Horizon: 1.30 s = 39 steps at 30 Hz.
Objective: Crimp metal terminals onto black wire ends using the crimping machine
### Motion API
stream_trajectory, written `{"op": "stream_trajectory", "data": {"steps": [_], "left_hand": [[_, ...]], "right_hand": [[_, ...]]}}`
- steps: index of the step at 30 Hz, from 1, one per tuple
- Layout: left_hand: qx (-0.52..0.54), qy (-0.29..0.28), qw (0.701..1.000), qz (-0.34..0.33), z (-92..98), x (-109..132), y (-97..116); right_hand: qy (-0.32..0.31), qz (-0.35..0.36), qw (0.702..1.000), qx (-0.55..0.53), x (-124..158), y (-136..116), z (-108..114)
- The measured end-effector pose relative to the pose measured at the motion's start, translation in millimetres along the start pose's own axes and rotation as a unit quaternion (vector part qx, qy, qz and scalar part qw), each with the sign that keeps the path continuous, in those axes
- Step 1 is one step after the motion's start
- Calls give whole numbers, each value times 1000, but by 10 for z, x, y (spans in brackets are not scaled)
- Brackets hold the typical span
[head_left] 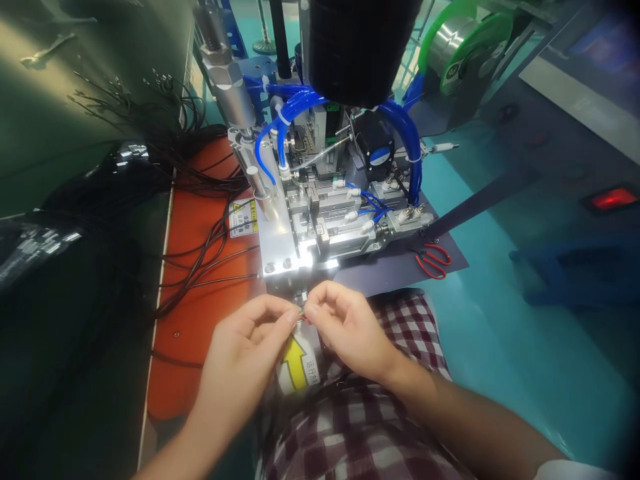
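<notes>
My left hand and my right hand meet just in front of a small metal machine. Both pinch the end of a thin wire between thumb and fingertips; a bit of red shows at the tip. The hands hover over my checked clothing and a white label with a yellow arrow. Where the wire runs behind the hands is hidden.
A bundle of thin black wires lies across the orange mat at left. Blue air hoses loop over the machine. Red-handled scissors rest on the dark plate at right. A green-rimmed spool stands behind. The floor is teal.
</notes>
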<state>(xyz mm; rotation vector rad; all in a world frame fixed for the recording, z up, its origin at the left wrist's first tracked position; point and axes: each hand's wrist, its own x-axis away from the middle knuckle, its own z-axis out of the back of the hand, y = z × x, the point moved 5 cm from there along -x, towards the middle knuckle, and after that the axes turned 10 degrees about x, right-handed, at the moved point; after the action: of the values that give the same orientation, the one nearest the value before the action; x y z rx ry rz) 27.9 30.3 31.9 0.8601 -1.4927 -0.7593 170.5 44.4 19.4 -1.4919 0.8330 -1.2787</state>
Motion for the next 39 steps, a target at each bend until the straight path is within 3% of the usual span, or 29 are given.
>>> {"op": "stream_trajectory", "data": {"steps": [3, 6, 9, 11, 13, 15, 18, 22, 25, 29, 34, 39], "left_hand": [[-21, 9, 999, -26, -8, -6, 16], [-103, 29, 988, -112, -10, 7, 50], [-203, 34, 955, -215, -45, 48, 88], [-220, 30, 945, -239, -67, 61, 91], [-186, 23, 956, -226, -75, 53, 81], [-131, 16, 973, -191, -71, 36, 67], [-59, 13, 991, -117, -50, 7, 45], [-35, -16, 999, -32, -33, -30, 45], [-83, -30, 993, -77, 14, -51, 100], [-230, -7, 953, -198, 114, -49, 137], [-381, -36, 851, -360, 104, -42, 184], [-402, -69, 817, -408, 136, -133, 149]], "right_hand": [[-12, -20, 999, -32, -29, -2, -17], [-33, -35, 999, -25, -11, 16, -34], [32, 53, 995, 77, 53, -48, 19], [88, 119, 980, 137, 105, -116, 48], [69, 87, 989, 102, 98, -91, 29], [3, -7, 1000, -11, 57, -14, -26], [-64, -84, 985, -134, 12, 25, -84], [-44, -84, 985, -142, -13, 7, -20], [-19, -74, 991, -113, -13, -6, 39], [-11, -87, 993, -81, -47, 35, 55], [18, -79, 995, -51, -143, 137, 96], [27, -68, 996, -50, -210, 229, 124]]}}
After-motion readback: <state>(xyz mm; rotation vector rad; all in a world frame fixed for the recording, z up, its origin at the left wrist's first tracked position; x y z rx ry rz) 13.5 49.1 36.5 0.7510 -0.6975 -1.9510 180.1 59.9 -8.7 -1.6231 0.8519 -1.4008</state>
